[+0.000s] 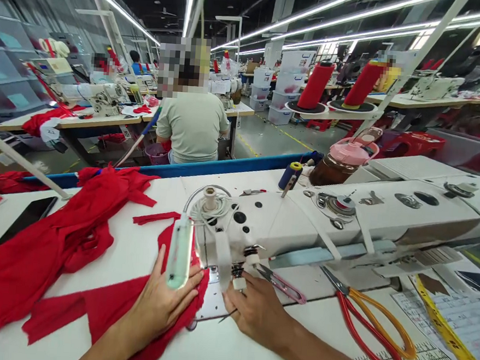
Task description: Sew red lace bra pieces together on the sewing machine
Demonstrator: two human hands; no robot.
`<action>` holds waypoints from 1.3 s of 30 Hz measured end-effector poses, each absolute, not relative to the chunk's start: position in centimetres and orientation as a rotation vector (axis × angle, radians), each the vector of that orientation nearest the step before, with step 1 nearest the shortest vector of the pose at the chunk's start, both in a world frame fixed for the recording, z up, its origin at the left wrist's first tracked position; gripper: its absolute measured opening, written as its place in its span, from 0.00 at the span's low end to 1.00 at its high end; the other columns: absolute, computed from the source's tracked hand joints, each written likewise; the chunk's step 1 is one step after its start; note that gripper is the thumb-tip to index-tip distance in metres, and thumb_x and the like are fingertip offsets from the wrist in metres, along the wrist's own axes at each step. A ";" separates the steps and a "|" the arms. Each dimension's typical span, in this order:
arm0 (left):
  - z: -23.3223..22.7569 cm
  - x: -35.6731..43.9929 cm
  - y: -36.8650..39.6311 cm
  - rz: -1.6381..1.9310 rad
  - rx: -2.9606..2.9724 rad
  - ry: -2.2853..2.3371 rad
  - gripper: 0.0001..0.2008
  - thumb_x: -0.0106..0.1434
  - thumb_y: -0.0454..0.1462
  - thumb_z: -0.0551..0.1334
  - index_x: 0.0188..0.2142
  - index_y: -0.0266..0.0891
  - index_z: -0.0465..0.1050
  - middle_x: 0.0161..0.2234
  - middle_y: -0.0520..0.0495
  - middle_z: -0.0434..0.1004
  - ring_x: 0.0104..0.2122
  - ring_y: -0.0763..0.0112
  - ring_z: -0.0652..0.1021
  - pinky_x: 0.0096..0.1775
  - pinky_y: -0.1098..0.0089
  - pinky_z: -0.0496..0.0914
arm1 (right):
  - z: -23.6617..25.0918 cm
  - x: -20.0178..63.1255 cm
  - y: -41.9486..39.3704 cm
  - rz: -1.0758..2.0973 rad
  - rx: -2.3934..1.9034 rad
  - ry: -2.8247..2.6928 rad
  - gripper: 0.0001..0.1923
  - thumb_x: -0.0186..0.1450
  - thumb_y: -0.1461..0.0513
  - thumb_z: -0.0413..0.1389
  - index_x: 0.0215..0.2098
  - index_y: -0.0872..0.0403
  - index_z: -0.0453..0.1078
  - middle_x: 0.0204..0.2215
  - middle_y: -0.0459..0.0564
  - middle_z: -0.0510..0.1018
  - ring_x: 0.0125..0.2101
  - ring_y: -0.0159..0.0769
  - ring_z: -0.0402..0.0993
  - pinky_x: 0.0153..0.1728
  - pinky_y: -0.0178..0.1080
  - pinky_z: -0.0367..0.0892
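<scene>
My left hand [161, 306] lies flat, fingers spread, on the red cloth [132, 309] left of the needle [239, 273], while my right hand [255, 310] sits nearer it, fingertips seemingly pinching thread, though I cannot tell.

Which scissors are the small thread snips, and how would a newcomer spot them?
Start at the white sewing machine across the table. Just right of its needle, beside the right hand, lie the thread snips. They are short with thin pink-purple handles, unlike the big scissors farther right with red and orange loops.
</scene>
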State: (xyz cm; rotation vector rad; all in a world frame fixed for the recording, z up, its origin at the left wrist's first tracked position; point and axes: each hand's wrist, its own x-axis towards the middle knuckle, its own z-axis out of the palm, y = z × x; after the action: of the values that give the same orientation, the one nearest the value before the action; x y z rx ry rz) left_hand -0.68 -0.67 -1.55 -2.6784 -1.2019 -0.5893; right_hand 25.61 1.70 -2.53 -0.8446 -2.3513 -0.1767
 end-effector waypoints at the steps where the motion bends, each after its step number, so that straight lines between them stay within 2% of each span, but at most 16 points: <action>1: -1.1 -0.8 -1.5 -0.549 -2.696 -1.193 0.18 0.74 0.34 0.55 0.62 0.40 0.68 0.54 0.46 0.80 0.52 0.63 0.79 0.59 0.53 0.71 | -2.3 25.6 1.7 -0.182 -0.840 -2.352 0.11 0.69 0.69 0.53 0.29 0.54 0.71 0.23 0.46 0.70 0.27 0.36 0.67 0.28 0.37 0.59; 4: -0.5 -1.2 -4.1 -0.516 -2.701 -1.200 0.17 0.74 0.35 0.55 0.60 0.40 0.70 0.56 0.46 0.79 0.56 0.58 0.76 0.66 0.39 0.56 | -1.7 25.6 1.5 -0.190 -0.822 -2.360 0.10 0.70 0.69 0.51 0.39 0.56 0.75 0.24 0.47 0.73 0.28 0.36 0.69 0.28 0.37 0.60; 6: -0.5 -1.5 -5.4 -0.557 -2.677 -1.267 0.16 0.74 0.35 0.56 0.58 0.42 0.72 0.56 0.46 0.78 0.58 0.57 0.74 0.67 0.34 0.47 | -1.5 25.5 1.4 -0.190 -0.813 -2.366 0.11 0.71 0.69 0.50 0.41 0.57 0.75 0.25 0.47 0.74 0.28 0.35 0.69 0.28 0.37 0.60; 7: -0.5 -1.5 -5.9 -0.578 -2.669 -1.313 0.15 0.74 0.36 0.56 0.58 0.43 0.73 0.57 0.45 0.77 0.59 0.57 0.73 0.67 0.34 0.47 | -1.5 25.5 1.3 -0.190 -0.807 -2.370 0.12 0.71 0.69 0.49 0.41 0.57 0.75 0.25 0.47 0.75 0.28 0.35 0.69 0.28 0.37 0.60; 10: -0.3 -1.5 -6.5 -0.636 -2.665 -1.410 0.15 0.74 0.37 0.56 0.57 0.44 0.73 0.56 0.42 0.76 0.57 0.58 0.74 0.64 0.37 0.58 | -1.4 25.4 1.3 -0.193 -0.786 -2.388 0.13 0.72 0.69 0.48 0.38 0.57 0.75 0.25 0.47 0.75 0.26 0.33 0.68 0.27 0.37 0.60; 12: -0.1 -1.2 -6.4 -0.667 -2.671 -1.410 0.15 0.74 0.37 0.55 0.57 0.43 0.73 0.55 0.43 0.77 0.55 0.60 0.75 0.63 0.40 0.61 | -1.2 25.3 1.3 -0.197 -0.779 -2.400 0.13 0.73 0.68 0.48 0.39 0.56 0.75 0.25 0.46 0.75 0.25 0.33 0.67 0.27 0.37 0.59; 14: 0.0 -0.9 -6.1 -0.717 -2.655 -1.354 0.14 0.74 0.37 0.55 0.55 0.42 0.74 0.52 0.46 0.79 0.53 0.62 0.76 0.66 0.40 0.56 | -1.0 25.3 1.2 -0.197 -0.790 -2.407 0.13 0.74 0.66 0.48 0.41 0.56 0.75 0.26 0.46 0.75 0.26 0.33 0.68 0.28 0.37 0.60; 16: -0.3 -0.5 -5.9 -0.819 -2.594 -1.274 0.12 0.75 0.38 0.56 0.51 0.41 0.76 0.48 0.50 0.82 0.52 0.63 0.77 0.69 0.41 0.46 | -0.5 25.3 0.9 -0.189 -0.825 -2.409 0.13 0.74 0.62 0.48 0.46 0.57 0.75 0.28 0.48 0.77 0.28 0.35 0.70 0.29 0.38 0.62; 19: -1.3 0.0 -5.7 -0.955 -2.488 -1.209 0.12 0.74 0.40 0.57 0.48 0.40 0.78 0.44 0.52 0.84 0.48 0.63 0.79 0.69 0.40 0.36 | 0.4 25.2 0.2 -0.152 -0.914 -2.422 0.18 0.74 0.56 0.50 0.56 0.58 0.70 0.36 0.53 0.79 0.32 0.40 0.72 0.31 0.40 0.64; 21: -1.9 0.1 -5.8 -0.986 -2.470 -1.227 0.11 0.74 0.40 0.58 0.48 0.41 0.78 0.45 0.52 0.84 0.48 0.62 0.79 0.68 0.38 0.32 | 1.0 25.0 -0.3 -0.068 -0.979 -2.494 0.19 0.74 0.59 0.51 0.60 0.55 0.66 0.39 0.52 0.78 0.34 0.40 0.73 0.31 0.39 0.64; 24: -2.2 0.1 -5.8 -0.999 -2.481 -1.260 0.11 0.74 0.41 0.59 0.49 0.42 0.78 0.45 0.53 0.84 0.48 0.61 0.80 0.67 0.35 0.29 | 1.2 24.4 -0.7 0.012 -1.021 -2.638 0.25 0.66 0.72 0.51 0.59 0.48 0.67 0.36 0.48 0.75 0.33 0.39 0.70 0.29 0.37 0.60; 26: -2.1 0.1 -5.9 -1.009 -2.477 -1.257 0.11 0.74 0.41 0.59 0.48 0.43 0.78 0.45 0.52 0.84 0.49 0.61 0.79 0.67 0.35 0.29 | 1.0 24.0 -0.8 -0.033 -0.999 -2.657 0.30 0.60 0.77 0.51 0.55 0.47 0.70 0.34 0.48 0.73 0.33 0.39 0.69 0.30 0.38 0.58; 30: -1.8 0.2 -5.8 -1.014 -2.471 -1.239 0.11 0.73 0.40 0.59 0.48 0.43 0.79 0.47 0.52 0.84 0.54 0.58 0.77 0.68 0.38 0.30 | 0.3 23.3 -0.7 -0.104 -0.955 -2.590 0.26 0.58 0.78 0.54 0.48 0.50 0.72 0.32 0.46 0.73 0.33 0.38 0.67 0.31 0.38 0.57; 39: -2.1 0.2 -5.5 -1.033 -2.470 -1.244 0.10 0.73 0.41 0.60 0.47 0.43 0.80 0.47 0.54 0.84 0.53 0.57 0.78 0.68 0.40 0.30 | 0.0 23.0 -0.9 -0.207 -0.910 -2.572 0.23 0.59 0.76 0.59 0.49 0.50 0.73 0.31 0.45 0.74 0.34 0.39 0.65 0.30 0.38 0.55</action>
State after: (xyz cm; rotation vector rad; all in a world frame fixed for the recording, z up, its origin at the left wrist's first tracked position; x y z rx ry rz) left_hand 0.19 -5.54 -2.12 -2.4698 -1.2439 -1.0330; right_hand 22.96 -0.92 0.02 -0.9104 -2.5725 -0.2072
